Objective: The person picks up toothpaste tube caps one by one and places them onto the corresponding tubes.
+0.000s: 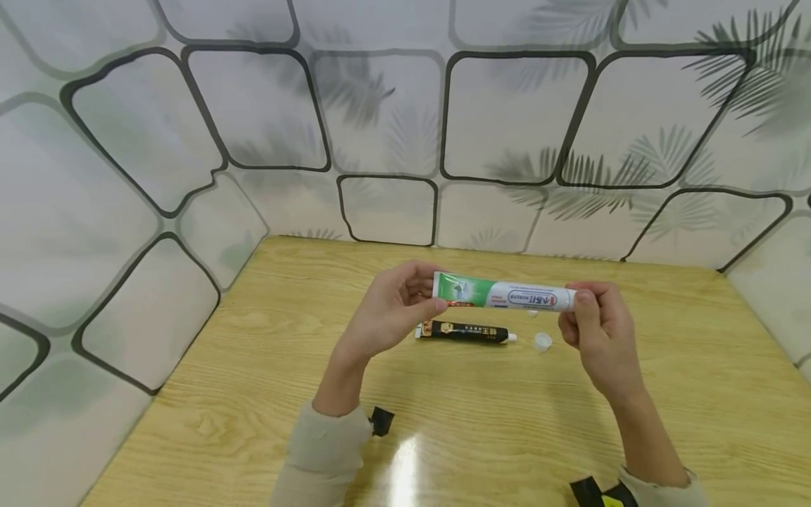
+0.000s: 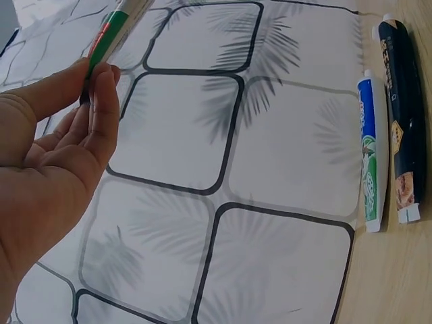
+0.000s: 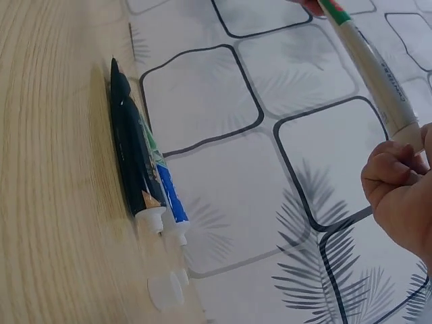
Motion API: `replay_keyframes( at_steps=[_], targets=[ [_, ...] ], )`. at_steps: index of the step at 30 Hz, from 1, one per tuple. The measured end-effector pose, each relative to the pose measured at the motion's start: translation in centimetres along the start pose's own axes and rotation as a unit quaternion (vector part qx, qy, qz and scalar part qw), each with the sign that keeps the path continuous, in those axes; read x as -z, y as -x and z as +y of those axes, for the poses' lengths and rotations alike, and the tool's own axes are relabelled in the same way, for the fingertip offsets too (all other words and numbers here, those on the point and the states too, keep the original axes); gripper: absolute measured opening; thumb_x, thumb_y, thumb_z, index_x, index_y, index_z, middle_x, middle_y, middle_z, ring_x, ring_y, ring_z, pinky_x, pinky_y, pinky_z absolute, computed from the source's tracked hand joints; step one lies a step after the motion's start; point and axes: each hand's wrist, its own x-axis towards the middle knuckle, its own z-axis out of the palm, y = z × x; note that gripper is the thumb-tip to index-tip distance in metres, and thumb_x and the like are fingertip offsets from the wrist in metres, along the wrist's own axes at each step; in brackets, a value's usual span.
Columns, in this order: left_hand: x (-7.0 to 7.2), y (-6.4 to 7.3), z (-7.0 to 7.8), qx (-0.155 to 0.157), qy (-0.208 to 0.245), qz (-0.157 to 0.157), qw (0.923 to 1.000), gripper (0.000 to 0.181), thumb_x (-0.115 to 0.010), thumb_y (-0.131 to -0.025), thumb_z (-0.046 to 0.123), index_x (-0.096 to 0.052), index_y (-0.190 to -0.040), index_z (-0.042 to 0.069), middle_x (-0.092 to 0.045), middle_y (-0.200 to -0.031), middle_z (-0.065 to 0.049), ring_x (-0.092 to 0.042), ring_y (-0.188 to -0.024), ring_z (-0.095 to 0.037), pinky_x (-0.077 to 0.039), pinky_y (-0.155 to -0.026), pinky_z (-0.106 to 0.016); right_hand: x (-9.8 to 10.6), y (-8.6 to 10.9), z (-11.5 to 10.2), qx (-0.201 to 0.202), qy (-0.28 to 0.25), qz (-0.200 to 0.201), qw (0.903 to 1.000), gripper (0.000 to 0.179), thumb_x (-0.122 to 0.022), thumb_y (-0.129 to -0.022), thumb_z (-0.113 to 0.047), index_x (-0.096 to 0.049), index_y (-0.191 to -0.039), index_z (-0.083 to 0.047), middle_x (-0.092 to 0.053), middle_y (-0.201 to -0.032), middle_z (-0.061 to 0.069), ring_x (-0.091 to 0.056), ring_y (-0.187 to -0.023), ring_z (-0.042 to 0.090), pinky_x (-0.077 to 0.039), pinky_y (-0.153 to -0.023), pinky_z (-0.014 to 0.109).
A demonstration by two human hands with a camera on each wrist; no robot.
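a: how many tubes can we count?
b: three. we see one green-and-white tube (image 1: 507, 294) held up above the surface (image 1: 209, 422), and two more lying on it: a black tube (image 1: 465, 332) and a blue-and-green tube (image 2: 370, 148), side by side.
a: and the hands?
b: two. the left hand (image 1: 389, 310) pinches the flat end of the green-and-white tube, thumb in front. the right hand (image 1: 605, 345) pinches its other end between thumb and curled fingers, so we find the tube stretched level between them.
a: any caps down there?
b: we count two, both whitish: a larger cap (image 1: 542, 342) off the nozzle end of the black tube, and a smaller cap (image 3: 181, 277) just beside it.
a: does every view give us the same?
b: no. from the head we get both hands whole, but the blue-and-green tube is hidden; both wrist views show it. the right wrist gives us the caps, which the left wrist leaves out. that left view shows us only the left hand and part of the held tube.
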Motion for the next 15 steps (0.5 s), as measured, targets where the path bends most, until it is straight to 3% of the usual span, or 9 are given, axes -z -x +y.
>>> replay_keyframes(
  at_steps=[3, 7, 9, 11, 15],
  targets=[
    [-0.1, 0.0, 0.0, -0.031, -0.035, 0.01, 0.9989, 0.036, -0.067, -0.09, -0.005, -0.059, -0.125, -0.004, -0.069, -0.104, -0.015, -0.065, -0.086, -0.018, -0.055, -0.076, -0.029, -0.1, 0.0, -0.2, -0.031, -0.047, -0.005, 0.9984, 0.017, -0.037, -0.106, -0.002, -0.054, -0.11, -0.001, -0.042, -0.067, 0.004, -0.031, -0.052, 0.017, -0.017, -0.043, 0.03],
    [-0.4, 0.0, -0.2, -0.077, -0.097, 0.019, 0.9921, 0.034, -0.069, -0.089, -0.006, -0.06, -0.122, -0.004, -0.069, -0.099, -0.013, -0.065, -0.084, -0.017, -0.055, -0.076, -0.028, -0.1, 0.1, -0.5, -0.103, -0.064, 0.003, 0.9926, 0.014, -0.04, -0.107, -0.012, -0.05, -0.107, -0.002, -0.041, -0.071, 0.003, -0.024, -0.056, 0.02, -0.016, -0.047, 0.032],
    [-0.4, -0.1, -0.4, -0.074, -0.117, 0.012, 0.9903, 0.033, -0.07, -0.089, -0.005, -0.06, -0.121, -0.003, -0.069, -0.098, -0.012, -0.065, -0.083, -0.017, -0.056, -0.074, -0.028, 0.1, 0.0, -0.6, -0.154, -0.061, -0.003, 0.9862, 0.018, -0.041, -0.108, -0.018, -0.049, -0.105, -0.002, -0.039, -0.071, 0.0, -0.021, -0.057, 0.019, -0.015, -0.048, 0.033],
    [-0.5, -0.1, -0.6, -0.037, -0.124, -0.004, 0.9916, 0.033, -0.069, -0.09, -0.004, -0.059, -0.122, -0.002, -0.067, -0.097, -0.01, -0.064, -0.083, -0.017, -0.055, -0.071, -0.027, 0.5, -0.1, -0.7, -0.212, -0.039, -0.019, 0.9762, 0.024, -0.041, -0.108, -0.026, -0.047, -0.105, -0.002, -0.037, -0.07, -0.001, -0.021, -0.056, 0.016, -0.015, -0.049, 0.034],
    [-0.4, -0.3, -1.6, 0.092, -0.102, -0.036, 0.9899, 0.035, -0.066, -0.093, 0.0, -0.056, -0.126, 0.001, -0.061, -0.096, -0.008, -0.06, -0.081, -0.018, -0.051, -0.067, -0.027, 1.2, -0.4, -0.5, -0.312, 0.053, -0.069, 0.9462, 0.039, -0.038, -0.108, -0.038, -0.045, -0.116, -0.001, -0.04, -0.074, -0.001, -0.032, -0.054, 0.01, -0.024, -0.045, 0.03]
  ],
)
